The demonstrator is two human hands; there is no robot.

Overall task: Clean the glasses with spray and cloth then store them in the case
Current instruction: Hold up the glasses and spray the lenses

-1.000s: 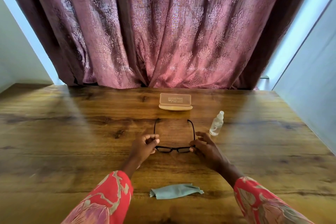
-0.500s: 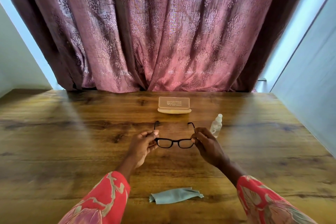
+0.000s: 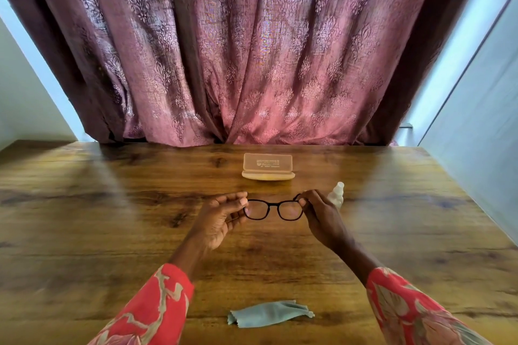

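Note:
Black-framed glasses (image 3: pixel 273 209) hang above the wooden table (image 3: pixel 112 218), lenses facing me. My left hand (image 3: pixel 221 218) pinches the frame's left end and my right hand (image 3: pixel 319 216) pinches its right end. A small clear spray bottle (image 3: pixel 337 195) stands just behind my right hand, partly hidden by it. An open beige glasses case (image 3: pixel 268 167) sits farther back at the table's middle, lid upright. A crumpled light-blue cloth (image 3: pixel 269 313) lies near the front edge between my sleeves.
A pink patterned curtain (image 3: pixel 238 50) hangs behind the table's far edge. A pale wall (image 3: pixel 476 134) runs along the table's right side.
Both hands have lifted the glasses off the table and tipped them upright, so the lenses now face me. The view has tilted up slightly.

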